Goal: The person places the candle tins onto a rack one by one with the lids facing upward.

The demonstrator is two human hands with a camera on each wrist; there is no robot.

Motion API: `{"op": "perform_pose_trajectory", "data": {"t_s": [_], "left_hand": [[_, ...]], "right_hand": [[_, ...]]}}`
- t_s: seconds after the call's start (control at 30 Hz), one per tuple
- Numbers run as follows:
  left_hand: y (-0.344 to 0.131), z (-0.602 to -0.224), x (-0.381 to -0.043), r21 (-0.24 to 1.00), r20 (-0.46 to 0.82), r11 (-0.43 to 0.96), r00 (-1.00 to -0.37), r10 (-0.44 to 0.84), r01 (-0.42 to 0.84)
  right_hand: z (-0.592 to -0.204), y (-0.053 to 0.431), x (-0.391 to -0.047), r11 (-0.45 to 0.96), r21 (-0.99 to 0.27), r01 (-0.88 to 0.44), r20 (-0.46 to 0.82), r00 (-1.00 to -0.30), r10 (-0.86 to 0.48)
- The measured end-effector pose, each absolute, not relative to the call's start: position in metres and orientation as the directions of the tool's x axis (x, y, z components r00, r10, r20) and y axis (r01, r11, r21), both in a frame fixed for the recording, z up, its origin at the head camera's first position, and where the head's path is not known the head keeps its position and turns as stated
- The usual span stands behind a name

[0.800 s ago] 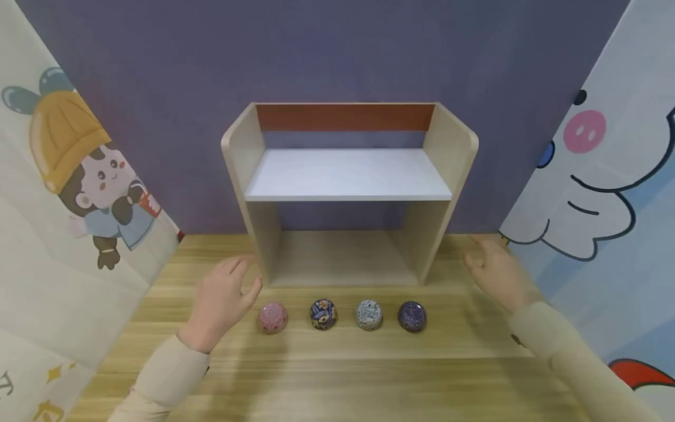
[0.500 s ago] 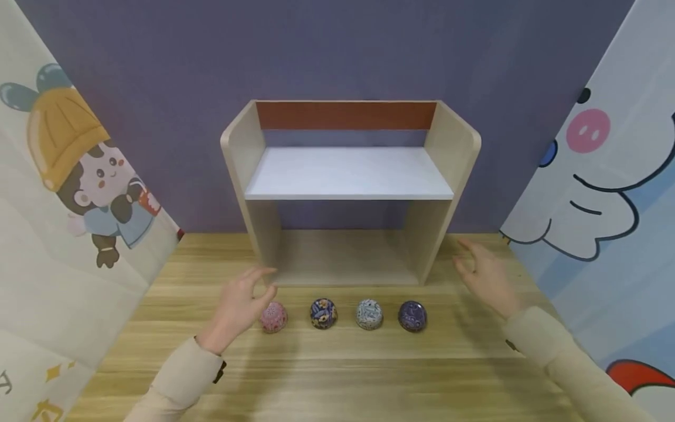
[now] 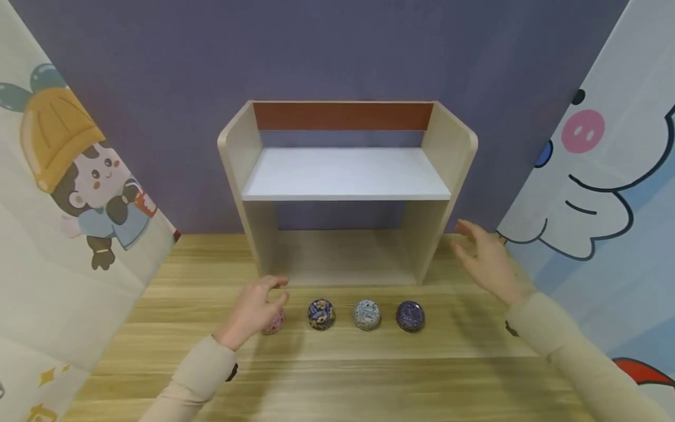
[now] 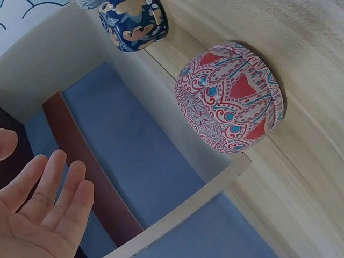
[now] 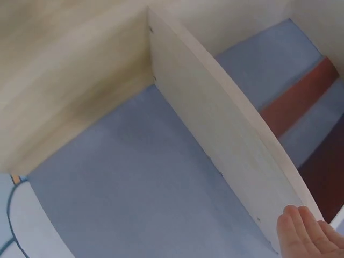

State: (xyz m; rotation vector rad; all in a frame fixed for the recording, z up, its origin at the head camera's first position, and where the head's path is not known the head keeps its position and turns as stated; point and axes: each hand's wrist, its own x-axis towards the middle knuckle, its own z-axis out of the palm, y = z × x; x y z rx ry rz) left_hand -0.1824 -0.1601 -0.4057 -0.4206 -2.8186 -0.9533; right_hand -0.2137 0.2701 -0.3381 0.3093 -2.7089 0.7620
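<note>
My left hand (image 3: 253,310) hovers over the pink patterned round tin (image 3: 273,324), hiding part of it in the head view. Its fingers are loosely bent with thumb and fingers spread apart, holding nothing. Seen from the left wrist, the red-and-white tin (image 4: 231,97) stands on the table, apart from the fingers (image 4: 70,199). To its right stand a dark blue floral tin (image 3: 321,314), a white-and-blue one (image 3: 367,315) and a dark purple one (image 3: 410,316). My right hand (image 3: 487,261) is held with relaxed fingers beside the right side of a small shelf unit (image 3: 345,173), gripping nothing.
The shelf unit has a white middle board, pale side panels (image 3: 453,152) and a brown back strip (image 3: 343,116). It stands behind the row of tins on the wooden table (image 3: 348,387). A grey-blue wall (image 3: 343,47) rises behind, with cartoon-printed sheets on both sides.
My left hand has moved right and nearer to me, now overlapping the pink tin in the head view. My right hand has shifted slightly left. The tins stay where they were.
</note>
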Motion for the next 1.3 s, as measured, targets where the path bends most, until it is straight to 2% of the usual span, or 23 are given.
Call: {"op": "perform_pose_trajectory", "data": {"t_s": [0.2, 0.47, 0.67, 0.97, 1.3], "left_hand": [[-0.157, -0.409, -0.183, 0.578, 0.194, 0.760, -0.955, 0.225, 0.297], [-0.154, -0.415, -0.181, 0.589, 0.175, 0.756, -0.958, 0.226, 0.285], [-0.152, -0.419, -0.180, 0.587, 0.182, 0.754, -0.955, 0.233, 0.296], [-0.151, -0.424, -0.179, 0.682, 0.080, 0.702, -0.975, 0.206, 0.204], [-0.153, -0.423, -0.179, 0.713, 0.066, 0.674, -0.975, 0.211, 0.194]], "right_hand": [[-0.315, 0.266, -0.222, 0.807, -0.483, -0.340, 0.424, -0.897, -0.124], [-0.286, 0.264, -0.242, 0.700, -0.626, -0.342, 0.457, -0.889, -0.025], [-0.269, 0.262, -0.256, 0.652, -0.699, -0.293, 0.376, -0.927, -0.013], [-0.268, 0.266, -0.280, 0.624, -0.749, -0.222, 0.244, -0.968, -0.051], [-0.275, 0.268, -0.288, 0.595, -0.774, -0.216, 0.252, -0.968, -0.024]]}}
